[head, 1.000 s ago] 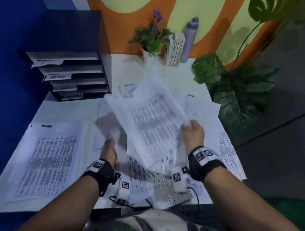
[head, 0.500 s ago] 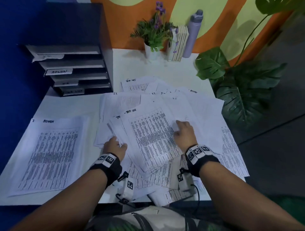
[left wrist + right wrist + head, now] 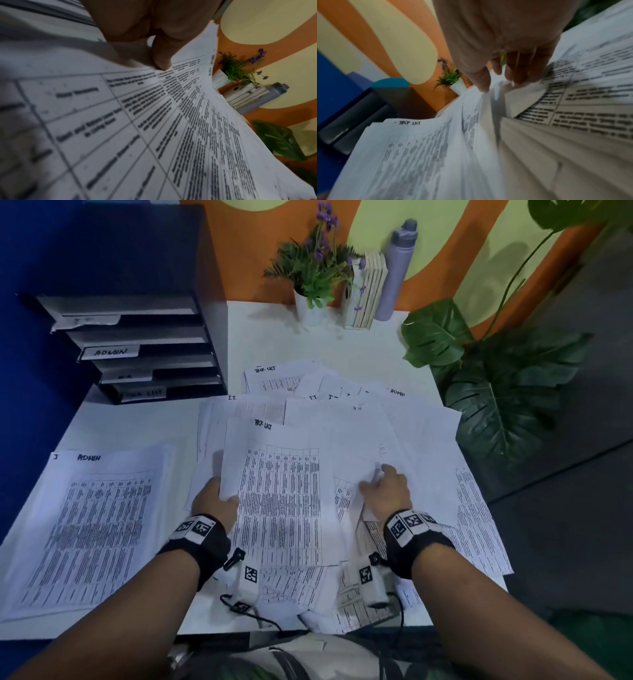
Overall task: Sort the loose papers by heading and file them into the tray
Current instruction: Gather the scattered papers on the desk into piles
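Note:
A printed sheet headed TASK LIST (image 3: pixel 281 501) lies on top of the loose pile (image 3: pixel 421 433) in the middle of the white table (image 3: pixel 137 426). My left hand (image 3: pixel 214 501) grips its left edge, thumb (image 3: pixel 161 59) on top of the print. My right hand (image 3: pixel 385 487) is just right of that sheet and pinches up a fold of another loose sheet, its bent fingers (image 3: pixel 522 70) over it. A stack headed ADMIN (image 3: pixel 89 525) lies at the left. The black tiered tray (image 3: pixel 212 337) stands at the back left, with labels ADMIN (image 3: pixel 109 351) and TASK LIST (image 3: pixel 144 393).
At the back edge stand a potted flower (image 3: pixel 313 278), a few books (image 3: pixel 368 292) and a grey bottle (image 3: pixel 397 268). Large green leaves (image 3: pixel 496 392) crowd the table's right side. Papers hang over the front edge near my body.
The sheet I held up in the air with both hands has come down onto the pile. My left hand now holds its left edge, and my right hand has shifted right onto another sheet.

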`<state>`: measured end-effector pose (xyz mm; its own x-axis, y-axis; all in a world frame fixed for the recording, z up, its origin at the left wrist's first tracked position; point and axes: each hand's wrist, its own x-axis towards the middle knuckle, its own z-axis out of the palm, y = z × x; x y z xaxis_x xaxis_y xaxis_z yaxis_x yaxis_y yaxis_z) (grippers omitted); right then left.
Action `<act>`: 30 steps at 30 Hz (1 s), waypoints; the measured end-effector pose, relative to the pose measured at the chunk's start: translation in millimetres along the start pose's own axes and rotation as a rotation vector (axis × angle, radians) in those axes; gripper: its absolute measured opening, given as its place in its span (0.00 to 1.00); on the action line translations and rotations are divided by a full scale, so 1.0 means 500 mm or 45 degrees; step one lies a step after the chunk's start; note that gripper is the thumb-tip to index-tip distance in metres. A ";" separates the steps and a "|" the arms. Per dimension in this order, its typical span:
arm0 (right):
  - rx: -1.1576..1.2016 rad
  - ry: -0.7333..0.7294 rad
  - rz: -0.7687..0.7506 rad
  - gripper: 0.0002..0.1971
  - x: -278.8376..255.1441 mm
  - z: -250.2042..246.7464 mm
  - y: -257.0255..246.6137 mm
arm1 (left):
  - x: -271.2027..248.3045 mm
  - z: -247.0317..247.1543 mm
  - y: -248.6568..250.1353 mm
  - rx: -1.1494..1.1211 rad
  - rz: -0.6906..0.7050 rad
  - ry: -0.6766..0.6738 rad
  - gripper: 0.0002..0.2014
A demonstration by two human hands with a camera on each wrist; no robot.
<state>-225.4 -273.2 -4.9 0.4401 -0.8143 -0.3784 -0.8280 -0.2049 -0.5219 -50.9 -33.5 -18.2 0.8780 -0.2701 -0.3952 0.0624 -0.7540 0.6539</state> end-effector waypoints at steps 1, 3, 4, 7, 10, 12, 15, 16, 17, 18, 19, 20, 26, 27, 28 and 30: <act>0.103 -0.064 0.034 0.29 0.003 -0.002 -0.001 | 0.003 -0.005 -0.003 0.004 0.000 -0.026 0.16; 0.177 -0.073 0.012 0.18 0.015 -0.005 -0.006 | 0.006 -0.011 -0.008 -0.007 -0.004 -0.054 0.16; 0.123 -0.012 -0.042 0.10 0.025 -0.011 -0.011 | 0.006 -0.014 -0.008 -0.009 -0.012 -0.057 0.16; 0.019 0.137 -0.180 0.04 0.052 -0.040 -0.026 | 0.005 -0.021 -0.012 0.009 -0.039 -0.057 0.15; 0.078 0.200 -0.165 0.04 0.066 -0.065 -0.035 | 0.003 -0.024 -0.012 -0.023 -0.073 -0.067 0.16; 0.120 0.246 -0.161 0.04 0.070 -0.066 -0.040 | -0.001 -0.020 -0.010 -0.049 -0.093 -0.125 0.17; 0.218 0.200 -0.218 0.05 0.074 -0.041 -0.056 | -0.011 -0.006 -0.003 -0.084 -0.109 -0.201 0.19; 0.254 0.158 -0.228 0.06 0.072 -0.029 -0.065 | -0.015 0.000 -0.001 -0.112 -0.116 -0.212 0.21; 0.281 0.102 -0.238 0.07 0.069 -0.016 -0.075 | -0.018 0.006 0.000 -0.125 -0.116 -0.209 0.22; 0.295 0.037 -0.250 0.08 0.065 -0.004 -0.085 | -0.019 0.012 0.000 -0.119 -0.111 -0.191 0.22; 0.302 -0.024 -0.266 0.09 0.063 0.007 -0.092 | -0.020 0.016 -0.001 -0.097 -0.105 -0.162 0.20; 0.310 -0.069 -0.279 0.11 0.062 0.014 -0.096 | -0.021 0.017 0.000 -0.077 -0.107 -0.135 0.17; 0.159 0.188 -0.087 0.17 0.086 -0.013 -0.048 | -0.030 0.001 -0.009 -0.063 -0.147 -0.062 0.15; 0.113 0.210 0.018 0.19 0.088 -0.015 -0.042 | -0.032 -0.002 -0.011 -0.098 -0.141 -0.058 0.18; 0.096 0.188 0.128 0.22 0.086 -0.014 -0.040 | -0.035 -0.004 -0.010 -0.141 -0.133 -0.077 0.21; 0.135 0.055 0.212 0.25 0.083 -0.002 -0.041 | -0.044 0.001 -0.010 -0.204 -0.093 -0.135 0.29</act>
<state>-190.3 -303.4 -9.2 0.2828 -0.8553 -0.4341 -0.8460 -0.0091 -0.5331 -70.9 -24.2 -13.0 0.8141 -0.2857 -0.5056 0.2065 -0.6712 0.7119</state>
